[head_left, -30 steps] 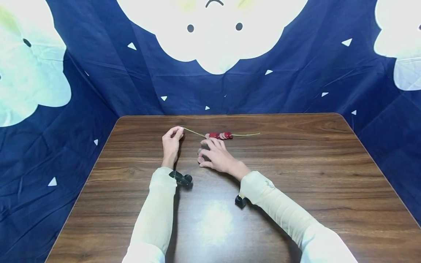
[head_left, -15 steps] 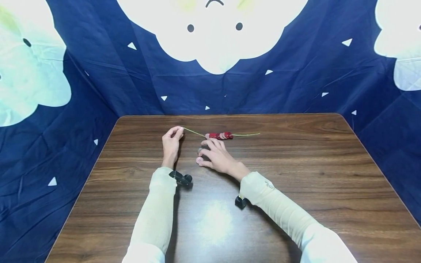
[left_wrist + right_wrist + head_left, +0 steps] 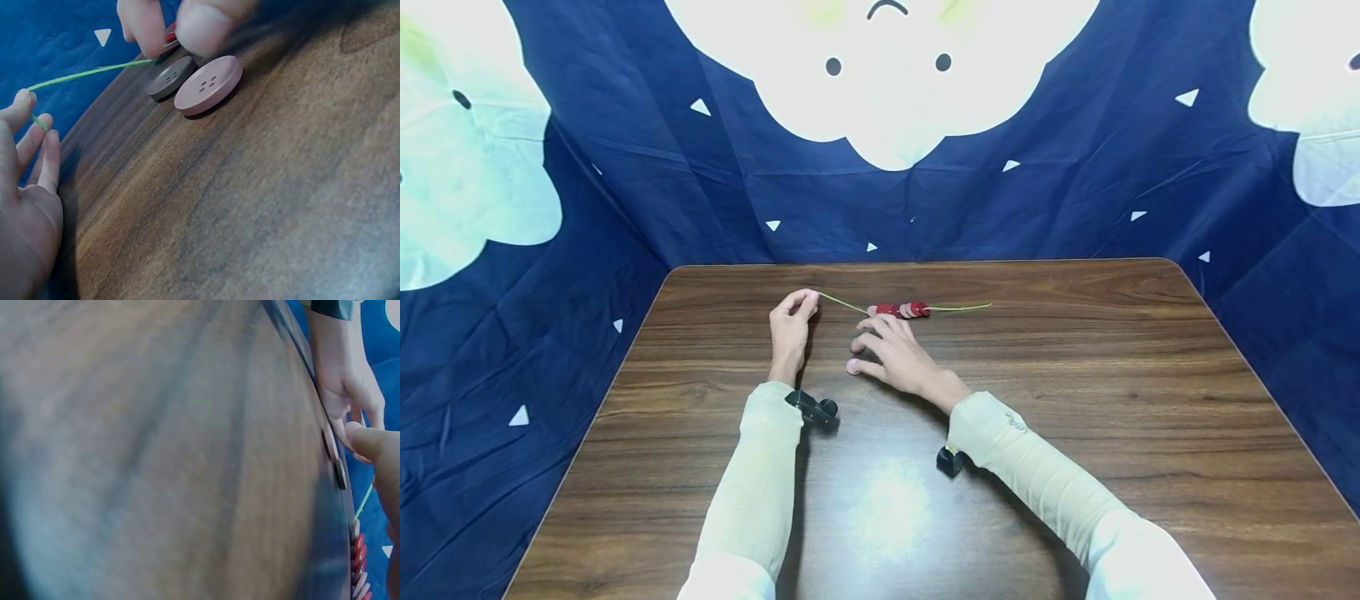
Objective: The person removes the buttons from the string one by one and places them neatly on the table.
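My left hand (image 3: 789, 333) pinches one end of a green string (image 3: 94, 74) between thumb and finger, above the far left of the table. The string slopes down to a row of red and pink buttons (image 3: 917, 309) threaded on it. My right hand (image 3: 901, 357) reaches in from the right with its fingers spread and loosely bent. Its thumb is over a loose pink button (image 3: 208, 87), hiding most of it in the head view. Beside that one lies a grey button (image 3: 171, 78), partly under the fingers. Both loose buttons show their holes in the left wrist view.
The wooden table (image 3: 1075, 375) ends at a rounded far edge before a blue curtain (image 3: 910, 208) with white cloud shapes. The string's free tail (image 3: 962, 308) lies to the right of the row. Small black cameras (image 3: 812, 407) sit at both wrists.
The loose pink button has shifted slightly left, and the right thumb has moved over it. The left hand stays still, holding the string.
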### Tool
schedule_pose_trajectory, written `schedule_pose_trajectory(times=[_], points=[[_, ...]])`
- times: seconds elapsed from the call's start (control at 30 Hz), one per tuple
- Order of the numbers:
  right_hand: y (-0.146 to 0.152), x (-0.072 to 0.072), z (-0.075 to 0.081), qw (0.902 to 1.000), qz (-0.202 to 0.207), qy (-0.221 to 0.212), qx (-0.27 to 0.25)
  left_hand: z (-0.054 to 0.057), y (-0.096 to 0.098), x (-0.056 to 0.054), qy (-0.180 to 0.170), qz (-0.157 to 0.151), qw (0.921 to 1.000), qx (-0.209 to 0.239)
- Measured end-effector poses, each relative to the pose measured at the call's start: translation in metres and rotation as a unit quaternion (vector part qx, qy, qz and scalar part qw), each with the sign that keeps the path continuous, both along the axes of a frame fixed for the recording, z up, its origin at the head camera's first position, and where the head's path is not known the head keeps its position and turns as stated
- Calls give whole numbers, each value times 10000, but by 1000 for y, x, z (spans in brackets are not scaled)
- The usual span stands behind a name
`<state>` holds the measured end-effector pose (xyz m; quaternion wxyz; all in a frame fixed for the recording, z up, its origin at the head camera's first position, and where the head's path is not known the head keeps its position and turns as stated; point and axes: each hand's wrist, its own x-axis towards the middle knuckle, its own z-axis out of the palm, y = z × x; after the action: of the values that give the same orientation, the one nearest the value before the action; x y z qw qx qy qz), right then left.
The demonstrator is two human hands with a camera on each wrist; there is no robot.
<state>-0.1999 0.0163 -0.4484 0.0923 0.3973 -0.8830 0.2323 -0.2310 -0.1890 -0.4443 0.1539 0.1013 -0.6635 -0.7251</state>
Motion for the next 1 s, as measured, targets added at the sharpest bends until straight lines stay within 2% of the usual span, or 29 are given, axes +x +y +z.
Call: schedule_pose_trajectory(times=[0.2,0.47,0.7,1.0], points=[[12,-11,7,9987,-457,-18,-206,2,1,1,-13,-11,10000,-93],[37,-31,10,9897,-1305,-405,-428,-20,-3,-13,0,158,9998,-89],[57,-43,8,9772,-1955,-808,-198,-19,-1,-13,47,225,9995,-212],[69,-47,2,9670,-2235,-1221,78,-18,-3,-13,-135,221,9993,-266]])
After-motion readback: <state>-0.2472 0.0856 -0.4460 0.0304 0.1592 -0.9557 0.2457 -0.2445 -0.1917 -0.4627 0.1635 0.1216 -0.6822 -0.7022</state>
